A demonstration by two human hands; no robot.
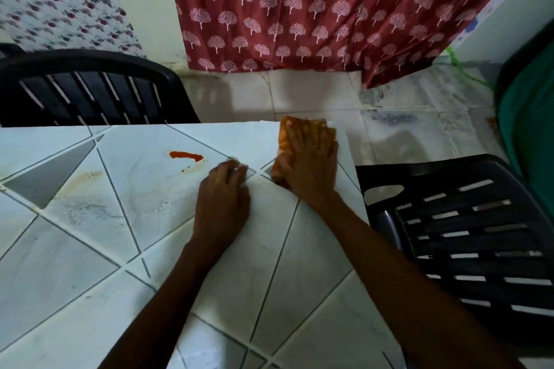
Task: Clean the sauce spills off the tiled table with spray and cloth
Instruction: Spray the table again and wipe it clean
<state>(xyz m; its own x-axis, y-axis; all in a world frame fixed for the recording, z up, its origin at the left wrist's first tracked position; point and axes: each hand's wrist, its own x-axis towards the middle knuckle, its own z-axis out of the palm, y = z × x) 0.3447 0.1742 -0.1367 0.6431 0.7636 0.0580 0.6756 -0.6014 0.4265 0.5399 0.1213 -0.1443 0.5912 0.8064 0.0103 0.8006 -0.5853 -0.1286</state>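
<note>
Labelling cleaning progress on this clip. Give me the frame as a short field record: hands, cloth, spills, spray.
surface: tiled table, white tiles, dark grout
right hand: flat on the orange cloth, near the table's far right corner
left hand: resting on the table beside it, holding nothing
sauce: red streak left of the left fingertips, unwiped; faint brownish smear further left
spray bottle: not in view
surroundings: black slatted chair far left, another at right; red tree-print curtain behind

My left forearm [168, 287] and right forearm [389, 263] are bare; a finger of my left hand [223, 204] carries what may be a pale ring [236, 170].
</note>
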